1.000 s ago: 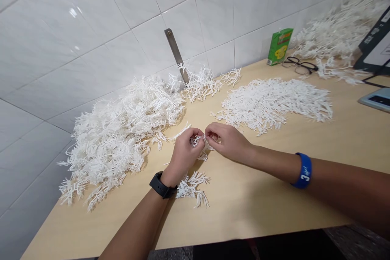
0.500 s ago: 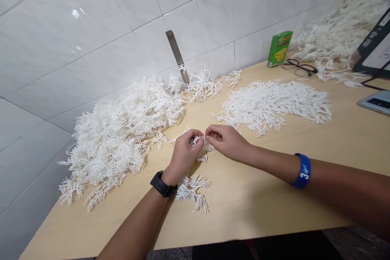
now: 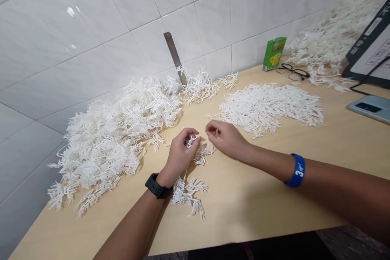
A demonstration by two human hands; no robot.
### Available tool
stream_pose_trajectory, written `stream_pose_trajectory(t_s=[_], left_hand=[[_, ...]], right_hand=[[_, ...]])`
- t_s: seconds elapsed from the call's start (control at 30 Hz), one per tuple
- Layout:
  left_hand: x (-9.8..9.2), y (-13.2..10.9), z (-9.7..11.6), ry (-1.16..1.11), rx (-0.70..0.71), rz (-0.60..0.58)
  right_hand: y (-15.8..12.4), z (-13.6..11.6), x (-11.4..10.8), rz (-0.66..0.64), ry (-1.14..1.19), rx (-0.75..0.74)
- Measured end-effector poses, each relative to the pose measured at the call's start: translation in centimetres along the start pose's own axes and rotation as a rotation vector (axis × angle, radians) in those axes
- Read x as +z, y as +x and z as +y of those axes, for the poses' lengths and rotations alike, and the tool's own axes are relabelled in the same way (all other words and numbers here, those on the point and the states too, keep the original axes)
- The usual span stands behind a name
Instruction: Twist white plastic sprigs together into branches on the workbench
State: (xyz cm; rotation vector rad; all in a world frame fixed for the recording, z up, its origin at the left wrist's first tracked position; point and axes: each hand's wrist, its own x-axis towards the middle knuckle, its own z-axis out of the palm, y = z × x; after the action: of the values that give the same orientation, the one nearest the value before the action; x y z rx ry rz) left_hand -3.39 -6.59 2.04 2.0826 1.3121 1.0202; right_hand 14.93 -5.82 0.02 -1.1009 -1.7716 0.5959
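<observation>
The wooden counter (image 3: 258,195) carries a big tangled heap (image 3: 115,138) of white plastic twigs on the left, a flatter pile (image 3: 271,105) on the right, and a small bunch (image 3: 187,195) just beside the left wrist. Between the piles, the left hand (image 3: 179,154) has its fingers clenched on one sprig (image 3: 191,142), whose free end points right toward the right hand (image 3: 227,140). That hand is near but apart, fingers pinched together; whether they grip a bit I cannot tell
</observation>
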Motion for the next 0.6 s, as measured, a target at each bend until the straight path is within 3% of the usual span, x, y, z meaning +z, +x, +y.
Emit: stream_pose_trajectory(t_s=[0.07, 0.13, 0.2, 0.33, 0.6], left_hand=[[0.1, -0.1, 0.0, -0.041, 0.005, -0.002], [0.2, -0.2, 0.1, -0.074, 0.013, -0.027], [0.3, -0.3, 0.2, -0.082, 0.019, -0.063], [0.4, -0.3, 0.2, -0.096, 0.058, -0.108], [0.2, -0.4, 0.5, -0.173, 0.1, -0.195]], right_hand=[[0.3, 0.1, -0.6, 0.182, -0.176, -0.089], [0.4, 0.1, -0.8, 0.263, -0.241, -0.151], [0.2, -0.1, -0.6, 0.195, -0.186, -0.207], [-0.3, -0.4, 0.2, -0.061, -0.008, -0.323], [-0.3, 0.5, 0.4, -0.198, 0.137, -0.256]])
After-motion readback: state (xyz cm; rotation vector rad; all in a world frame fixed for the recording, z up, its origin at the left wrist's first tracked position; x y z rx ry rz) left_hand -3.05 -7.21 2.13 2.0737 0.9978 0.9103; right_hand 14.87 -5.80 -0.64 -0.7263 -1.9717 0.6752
